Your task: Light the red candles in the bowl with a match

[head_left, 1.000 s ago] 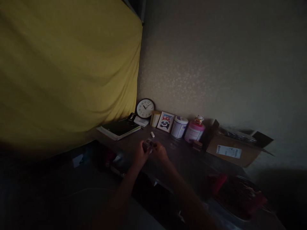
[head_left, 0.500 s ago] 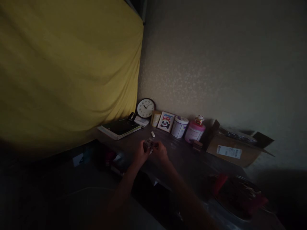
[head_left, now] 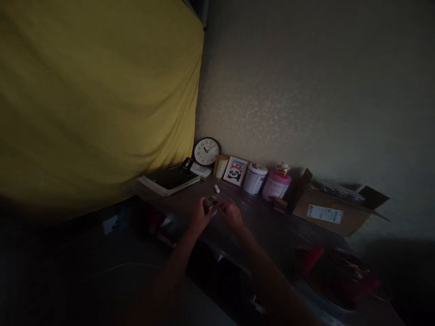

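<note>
Over the front part of the dark table, my left hand (head_left: 200, 217) is closed round a small dark, box-like thing (head_left: 210, 201) with a lighter top; the dim light hides its exact kind. Just to its right, my right hand (head_left: 231, 213) has its fingers curled in a pinch at the thing's right side. What those fingers hold, if anything, is too small and dark to make out. Something pale (head_left: 214, 212) shows below, between the two hands. A short white cylinder (head_left: 216, 189) lies on the table (head_left: 190, 199) just beyond them.
Along the wall stand a clock (head_left: 207, 151), a panda picture frame (head_left: 235, 171), a white tin (head_left: 254, 179) and a pink-lidded jar (head_left: 276, 185). Books (head_left: 168, 181) lie left. To the right are small brown blocks (head_left: 280, 205), an open carton (head_left: 331, 210) and a red-handled round tray (head_left: 329, 294).
My right hand has drawn slightly to the right, widening the gap to my left hand. The left hand keeps hold of the small box-like thing, almost in place.
</note>
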### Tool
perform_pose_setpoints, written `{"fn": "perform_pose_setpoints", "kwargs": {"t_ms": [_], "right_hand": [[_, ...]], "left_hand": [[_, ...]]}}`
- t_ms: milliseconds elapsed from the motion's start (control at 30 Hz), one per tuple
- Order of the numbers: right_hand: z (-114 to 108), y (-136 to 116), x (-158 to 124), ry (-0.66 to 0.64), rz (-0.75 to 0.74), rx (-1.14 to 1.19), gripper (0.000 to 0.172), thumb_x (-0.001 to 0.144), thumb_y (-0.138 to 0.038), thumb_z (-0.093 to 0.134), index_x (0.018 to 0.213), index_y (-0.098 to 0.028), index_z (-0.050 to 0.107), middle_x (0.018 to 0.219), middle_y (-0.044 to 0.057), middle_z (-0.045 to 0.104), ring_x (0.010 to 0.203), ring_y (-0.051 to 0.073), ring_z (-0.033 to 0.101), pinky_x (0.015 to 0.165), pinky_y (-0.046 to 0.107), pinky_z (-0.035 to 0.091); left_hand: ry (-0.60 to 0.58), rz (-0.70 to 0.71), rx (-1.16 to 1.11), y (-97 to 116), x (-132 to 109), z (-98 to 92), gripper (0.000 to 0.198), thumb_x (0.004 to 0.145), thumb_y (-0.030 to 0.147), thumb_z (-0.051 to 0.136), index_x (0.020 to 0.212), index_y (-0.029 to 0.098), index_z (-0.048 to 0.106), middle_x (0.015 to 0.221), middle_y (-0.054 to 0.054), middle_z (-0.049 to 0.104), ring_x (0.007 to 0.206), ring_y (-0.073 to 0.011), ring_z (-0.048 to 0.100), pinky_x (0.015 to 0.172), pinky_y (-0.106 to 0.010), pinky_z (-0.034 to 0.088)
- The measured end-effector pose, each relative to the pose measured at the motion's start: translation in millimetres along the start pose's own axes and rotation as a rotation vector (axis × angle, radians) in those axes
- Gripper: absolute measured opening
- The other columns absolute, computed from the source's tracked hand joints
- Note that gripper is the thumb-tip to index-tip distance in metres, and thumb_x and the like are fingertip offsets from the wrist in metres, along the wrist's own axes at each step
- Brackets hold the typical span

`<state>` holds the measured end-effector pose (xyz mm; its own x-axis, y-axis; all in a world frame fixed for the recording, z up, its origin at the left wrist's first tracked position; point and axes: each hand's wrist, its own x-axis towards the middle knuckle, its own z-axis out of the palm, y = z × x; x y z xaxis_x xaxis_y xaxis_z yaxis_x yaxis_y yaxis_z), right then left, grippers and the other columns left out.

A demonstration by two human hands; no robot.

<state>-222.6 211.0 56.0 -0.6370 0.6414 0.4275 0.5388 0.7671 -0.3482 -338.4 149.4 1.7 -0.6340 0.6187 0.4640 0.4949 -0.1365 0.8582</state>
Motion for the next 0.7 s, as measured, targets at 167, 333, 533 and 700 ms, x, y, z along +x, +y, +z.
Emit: {"fn": "perform_pose_setpoints", "kwargs": {"t_ms": [167,333,533,700], "right_hand": [[-4.8,-1.4,-2.5,-0.032,-0.010,-0.069,0.019,0.085,-0.026,0.048,0.083,-0.022,0.067,0.091,0.004,0.062,0.080,0.013,0.059,0.070,0.021,0.041],[-2.2,-6.3,5.2,-0.040,0.025,-0.098,0.021,0.085,-0.032,0.049,0.083,-0.024,0.069,0.090,0.003,0.064,0.085,0.015,0.059,0.072,0.022,0.041],[2.1,-9.9,6.9,-0.031,0.023,-0.097,0.018,0.084,-0.028,0.050,0.092,-0.024,0.066,0.098,0.004,0.061,0.087,0.016,0.059,0.070,0.023,0.041],[2.9,-10.7,6.9,-0.027,0.009,-0.082,0.018,0.086,-0.026,0.047,0.094,-0.024,0.062,0.100,0.004,0.060,0.085,0.016,0.059,0.068,0.024,0.040]], "left_hand": [[-0.008,0.002,0.013,1.0,-0.1,-0.7,0.045,0.073,0.030,0.060,0.113,0.015,0.046,0.105,-0.013,0.061,0.098,-0.0246,0.059,0.087,-0.040,0.045],[-0.023,0.003,0.012,-4.7,1.4,2.1,0.047,0.073,0.026,0.059,0.116,0.015,0.044,0.105,-0.013,0.062,0.096,-0.0242,0.060,0.085,-0.040,0.046],[-0.031,-0.002,0.013,-7.6,0.7,3.3,0.058,0.074,0.027,0.059,0.125,0.011,0.036,0.120,-0.019,0.055,0.111,-0.0271,0.053,0.093,-0.043,0.041],[-0.045,-0.018,-0.006,-6.3,0.5,2.0,0.059,0.074,0.028,0.059,0.125,0.011,0.036,0.112,-0.018,0.060,0.104,-0.0277,0.057,0.089,-0.044,0.044]]}}
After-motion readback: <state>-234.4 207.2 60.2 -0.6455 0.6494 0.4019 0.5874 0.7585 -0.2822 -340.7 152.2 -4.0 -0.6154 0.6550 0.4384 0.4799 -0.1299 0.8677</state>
